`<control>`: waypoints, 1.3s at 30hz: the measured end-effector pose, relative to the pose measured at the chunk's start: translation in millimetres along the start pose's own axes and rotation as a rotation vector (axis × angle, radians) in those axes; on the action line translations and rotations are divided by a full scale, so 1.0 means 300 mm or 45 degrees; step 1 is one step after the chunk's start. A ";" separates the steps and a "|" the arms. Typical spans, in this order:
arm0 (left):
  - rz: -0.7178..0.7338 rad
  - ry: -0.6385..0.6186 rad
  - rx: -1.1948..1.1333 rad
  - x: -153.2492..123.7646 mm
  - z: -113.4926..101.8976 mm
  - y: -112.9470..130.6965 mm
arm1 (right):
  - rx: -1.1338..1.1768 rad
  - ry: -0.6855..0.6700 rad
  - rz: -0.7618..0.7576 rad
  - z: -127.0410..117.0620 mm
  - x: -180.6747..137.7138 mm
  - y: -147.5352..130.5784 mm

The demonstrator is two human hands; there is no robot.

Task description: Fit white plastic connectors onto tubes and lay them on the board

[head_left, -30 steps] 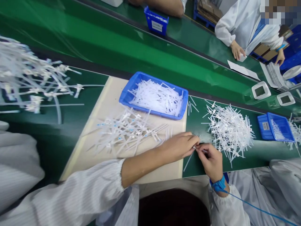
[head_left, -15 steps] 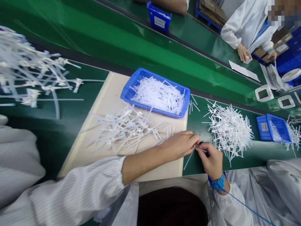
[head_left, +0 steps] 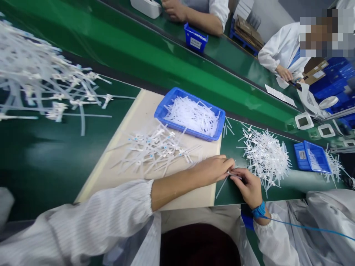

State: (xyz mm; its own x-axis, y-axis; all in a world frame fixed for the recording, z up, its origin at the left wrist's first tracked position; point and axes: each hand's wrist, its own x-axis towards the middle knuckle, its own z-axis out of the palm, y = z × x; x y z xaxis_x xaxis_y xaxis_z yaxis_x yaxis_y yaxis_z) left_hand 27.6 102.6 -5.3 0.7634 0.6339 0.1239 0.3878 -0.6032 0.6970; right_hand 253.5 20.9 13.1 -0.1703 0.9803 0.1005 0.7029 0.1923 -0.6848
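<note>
Two bare hands meet at the near edge of the green worktop (head_left: 55, 159). The left hand (head_left: 213, 170) and the right hand (head_left: 249, 186) are both nearly closed. Their fingertips pinch one small white plastic piece (head_left: 222, 186), which sits right between them, its thin tube slanting down. One blue band (head_left: 259, 210) wraps the right wrist. Just past the left hand, a loose pile of white pieces (head_left: 155, 149) lies on one tan mat (head_left: 138, 114). A second pile (head_left: 264, 155) lies just beside the right hand. Farther back sit two trays, a big blue tray (head_left: 163, 111) full of pieces and a small blue tray (head_left: 299, 155). Across the belt are one other person's hand (head_left: 173, 9) and a second person's hand (head_left: 283, 72).
</note>
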 end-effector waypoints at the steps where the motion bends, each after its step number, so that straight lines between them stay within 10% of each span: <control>1: 0.003 0.006 0.009 0.000 0.002 -0.001 | 0.012 0.005 0.000 -0.002 -0.003 0.007; 39: -0.009 0.029 -0.034 -0.006 0.005 -0.002 | -0.158 -0.034 -0.118 -0.003 0.032 -0.048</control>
State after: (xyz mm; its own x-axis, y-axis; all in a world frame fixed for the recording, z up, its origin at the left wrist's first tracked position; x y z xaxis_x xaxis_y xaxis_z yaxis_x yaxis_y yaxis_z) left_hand 26.8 101.3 -7.0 0.7489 0.6488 0.1349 0.3785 -0.5859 0.7166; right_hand 242.2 27.6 24.6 -0.2556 0.9568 0.1385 0.7629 0.2876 -0.5790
